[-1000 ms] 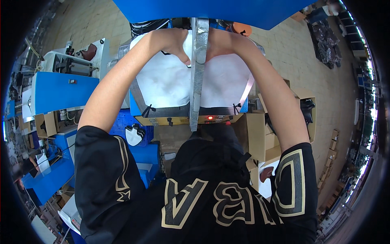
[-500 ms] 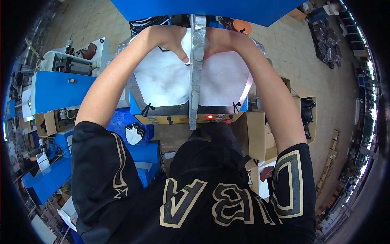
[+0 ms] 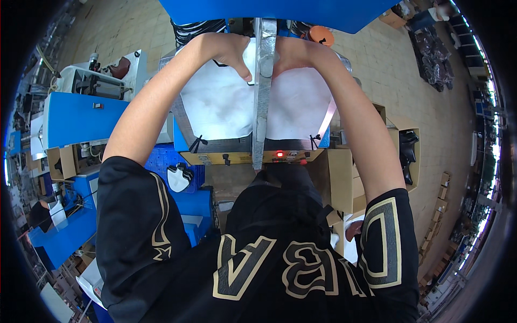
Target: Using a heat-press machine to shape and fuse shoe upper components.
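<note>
At the far end of a machine bed, my left hand (image 3: 232, 53) curves in a C, thumb and fingers at a flat white piece with a dark edge (image 3: 251, 70). The piece is partly hidden by the hand and by an upright grey metal bar (image 3: 261, 97). Opposite, across the bar, lies my right hand (image 3: 293, 54), its fingertips mostly hidden by the bar. Beneath both hands, white sheeting (image 3: 218, 107) covers the bed, tied down at the near corners with black cords (image 3: 199, 142).
A blue machine housing (image 3: 280, 11) overhangs the far side, with an orange round lid (image 3: 322, 36) beside it. The near panel has a lit red switch (image 3: 279, 154). A blue crate (image 3: 161, 161) at left carries stacked black-edged white pieces (image 3: 179, 177). Cardboard boxes (image 3: 339, 183) stand at right.
The view has shifted very slightly. Both hands keep nearly the same place beside the bar, and the left thumb has moved only a little.
</note>
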The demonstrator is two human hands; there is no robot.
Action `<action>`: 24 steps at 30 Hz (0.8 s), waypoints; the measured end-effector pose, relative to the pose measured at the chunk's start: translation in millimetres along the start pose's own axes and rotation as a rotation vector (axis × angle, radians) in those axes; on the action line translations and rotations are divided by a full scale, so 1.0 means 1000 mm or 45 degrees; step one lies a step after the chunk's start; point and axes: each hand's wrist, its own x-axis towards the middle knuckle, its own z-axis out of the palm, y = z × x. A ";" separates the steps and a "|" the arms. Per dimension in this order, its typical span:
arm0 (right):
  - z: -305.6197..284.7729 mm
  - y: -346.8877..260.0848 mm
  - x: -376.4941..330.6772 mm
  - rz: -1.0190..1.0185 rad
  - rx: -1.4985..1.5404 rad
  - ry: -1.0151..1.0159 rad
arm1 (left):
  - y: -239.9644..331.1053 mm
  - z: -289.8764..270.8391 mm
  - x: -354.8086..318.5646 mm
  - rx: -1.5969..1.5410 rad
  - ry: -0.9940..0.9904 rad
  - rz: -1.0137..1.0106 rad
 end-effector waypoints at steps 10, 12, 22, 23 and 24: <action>0.000 0.000 0.000 -0.003 0.033 0.003 | 0.010 -0.004 -0.009 -0.035 -0.002 0.027; 0.000 -0.001 -0.003 0.014 0.055 -0.011 | 0.007 -0.002 -0.004 -0.023 -0.022 0.032; 0.000 0.005 0.001 -0.101 0.103 0.007 | -0.020 0.016 0.021 -0.024 0.069 0.128; 0.000 0.009 0.003 -0.101 0.099 0.009 | -0.021 0.016 0.023 -0.024 0.074 0.129; 0.001 0.008 0.002 -0.070 0.122 -0.001 | -0.022 0.018 0.023 -0.040 0.088 0.129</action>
